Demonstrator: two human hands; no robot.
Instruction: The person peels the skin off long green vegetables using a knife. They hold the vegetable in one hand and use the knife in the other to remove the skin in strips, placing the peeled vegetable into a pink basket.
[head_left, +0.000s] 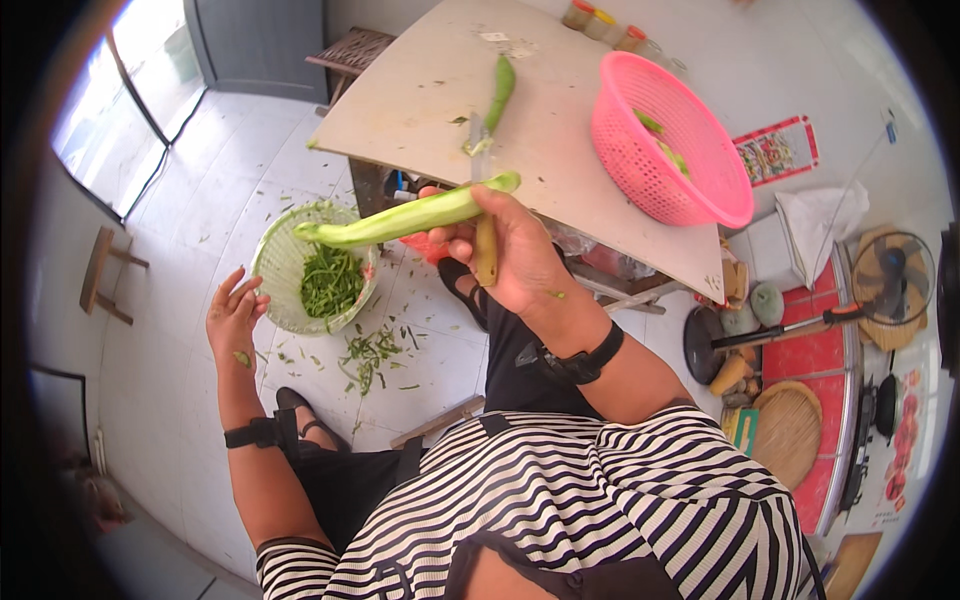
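Note:
My right hand (510, 255) holds a long, pale green peeled gourd (405, 220), likely a luffa, between thumb and fingers. The same hand grips a knife by its yellowish handle (486, 251); its blade (478, 150) points away from me, overlapping the table's near edge in view. My left hand (236, 307) is raised at the left with nothing in it, its fingers loosely bent and apart. A scrap of peel sticks to its wrist. Below the gourd's far end, a pale green mesh basket (274, 289) on the floor contains green peel strips (328, 281).
An unpeeled green gourd (501, 90) lies on the table (420, 97). A pink plastic colander (630, 165) with green pieces inside stands at the table's right. Peel scraps (371, 356) litter the tiled floor. A fan (787, 322) stands right; a small wooden stool (97, 270) is left.

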